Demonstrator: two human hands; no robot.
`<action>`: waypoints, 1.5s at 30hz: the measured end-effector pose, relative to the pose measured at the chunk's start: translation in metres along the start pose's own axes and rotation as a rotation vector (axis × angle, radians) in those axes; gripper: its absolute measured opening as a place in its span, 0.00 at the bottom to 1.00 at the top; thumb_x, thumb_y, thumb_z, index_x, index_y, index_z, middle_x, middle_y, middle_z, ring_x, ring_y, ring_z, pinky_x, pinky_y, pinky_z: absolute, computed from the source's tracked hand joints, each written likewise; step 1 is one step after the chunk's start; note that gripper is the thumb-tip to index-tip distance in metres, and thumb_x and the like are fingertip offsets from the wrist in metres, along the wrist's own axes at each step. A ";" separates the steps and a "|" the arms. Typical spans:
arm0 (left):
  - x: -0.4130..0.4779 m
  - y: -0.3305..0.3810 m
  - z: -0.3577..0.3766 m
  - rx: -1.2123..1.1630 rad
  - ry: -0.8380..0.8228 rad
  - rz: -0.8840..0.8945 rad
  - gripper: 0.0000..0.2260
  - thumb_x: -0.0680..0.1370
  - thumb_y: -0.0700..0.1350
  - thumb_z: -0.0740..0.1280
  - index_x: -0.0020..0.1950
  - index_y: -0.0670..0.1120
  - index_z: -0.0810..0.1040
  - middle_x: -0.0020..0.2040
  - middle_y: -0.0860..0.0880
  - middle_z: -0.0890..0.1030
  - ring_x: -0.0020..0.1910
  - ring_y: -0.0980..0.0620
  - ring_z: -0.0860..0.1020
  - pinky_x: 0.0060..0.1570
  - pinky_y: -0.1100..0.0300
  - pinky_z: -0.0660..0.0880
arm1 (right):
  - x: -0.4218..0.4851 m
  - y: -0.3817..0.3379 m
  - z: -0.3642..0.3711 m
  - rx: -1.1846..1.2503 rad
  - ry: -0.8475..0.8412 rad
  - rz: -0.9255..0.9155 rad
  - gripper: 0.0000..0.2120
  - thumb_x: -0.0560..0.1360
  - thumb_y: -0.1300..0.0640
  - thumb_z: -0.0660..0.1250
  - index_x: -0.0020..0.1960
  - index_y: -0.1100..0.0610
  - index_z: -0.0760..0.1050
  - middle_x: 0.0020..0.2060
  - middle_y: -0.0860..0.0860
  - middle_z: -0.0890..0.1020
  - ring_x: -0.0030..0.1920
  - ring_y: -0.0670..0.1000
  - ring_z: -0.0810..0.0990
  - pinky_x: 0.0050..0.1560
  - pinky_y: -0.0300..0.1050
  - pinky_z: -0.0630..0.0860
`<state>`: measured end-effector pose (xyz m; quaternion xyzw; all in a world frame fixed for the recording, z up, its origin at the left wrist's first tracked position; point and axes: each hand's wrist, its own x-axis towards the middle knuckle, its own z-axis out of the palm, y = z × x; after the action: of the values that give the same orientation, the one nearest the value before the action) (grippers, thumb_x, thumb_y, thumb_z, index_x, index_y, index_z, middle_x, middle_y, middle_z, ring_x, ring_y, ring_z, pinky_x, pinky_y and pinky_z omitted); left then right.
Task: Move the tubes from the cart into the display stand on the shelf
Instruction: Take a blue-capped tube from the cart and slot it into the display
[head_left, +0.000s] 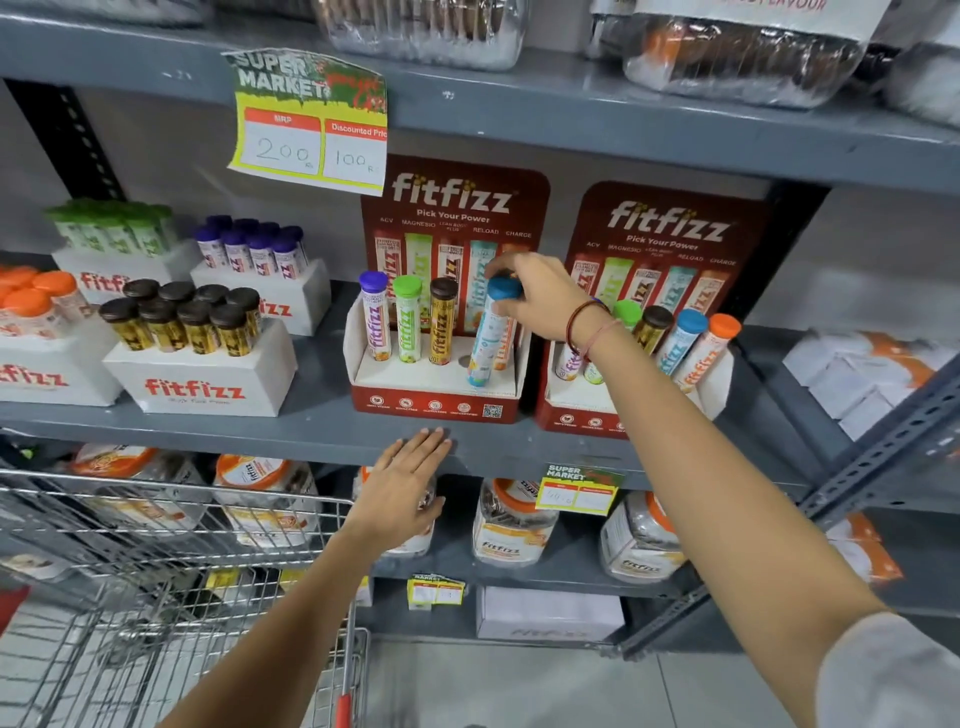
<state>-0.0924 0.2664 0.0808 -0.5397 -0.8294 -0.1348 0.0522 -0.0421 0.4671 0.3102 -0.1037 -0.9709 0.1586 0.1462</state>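
A red display stand (434, 402) marked fitfizz sits on the grey middle shelf (311, 421). Upright in it are a purple-capped tube (375, 317), a green-capped tube (408, 319) and a brown-capped tube (442, 322). My right hand (540, 296) grips the blue cap of a blue-capped tube (491, 338), which leans tilted with its base at the stand's right front, beside an open hole (464, 360). An orange tube shows behind it. My left hand (402, 486) is flat and spread, fingertips on the shelf's front edge. The wire cart (171, 577) stands at lower left.
A second fitfizz stand (576, 415) with several tubes stands to the right. White boxes of capped tubes (208, 384) fill the shelf's left. Jars (511, 525) sit on the shelf below. A price tag (311, 122) hangs from the upper shelf. A slanted metal rack post (857, 488) is at right.
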 end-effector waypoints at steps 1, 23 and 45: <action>0.000 0.000 0.000 0.004 -0.003 -0.001 0.30 0.77 0.53 0.61 0.75 0.47 0.52 0.76 0.49 0.56 0.75 0.51 0.52 0.74 0.51 0.49 | 0.005 0.000 -0.001 0.001 0.003 0.003 0.17 0.72 0.63 0.68 0.61 0.60 0.73 0.60 0.58 0.77 0.62 0.56 0.74 0.62 0.44 0.69; 0.001 -0.003 0.002 -0.017 -0.029 -0.008 0.30 0.77 0.52 0.60 0.75 0.48 0.51 0.77 0.49 0.54 0.75 0.51 0.50 0.74 0.52 0.47 | 0.047 0.003 0.001 0.031 -0.198 -0.022 0.19 0.70 0.75 0.63 0.55 0.57 0.77 0.60 0.56 0.78 0.62 0.55 0.75 0.64 0.51 0.74; -0.006 -0.019 -0.003 0.043 -0.018 -0.047 0.29 0.78 0.54 0.58 0.75 0.47 0.50 0.77 0.49 0.53 0.75 0.51 0.50 0.71 0.55 0.41 | 0.050 0.013 0.020 0.070 -0.266 -0.012 0.19 0.67 0.74 0.66 0.51 0.55 0.70 0.58 0.56 0.77 0.62 0.56 0.75 0.63 0.55 0.73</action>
<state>-0.1072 0.2527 0.0786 -0.5200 -0.8450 -0.1131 0.0532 -0.0930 0.4857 0.3000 -0.0708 -0.9762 0.2041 0.0208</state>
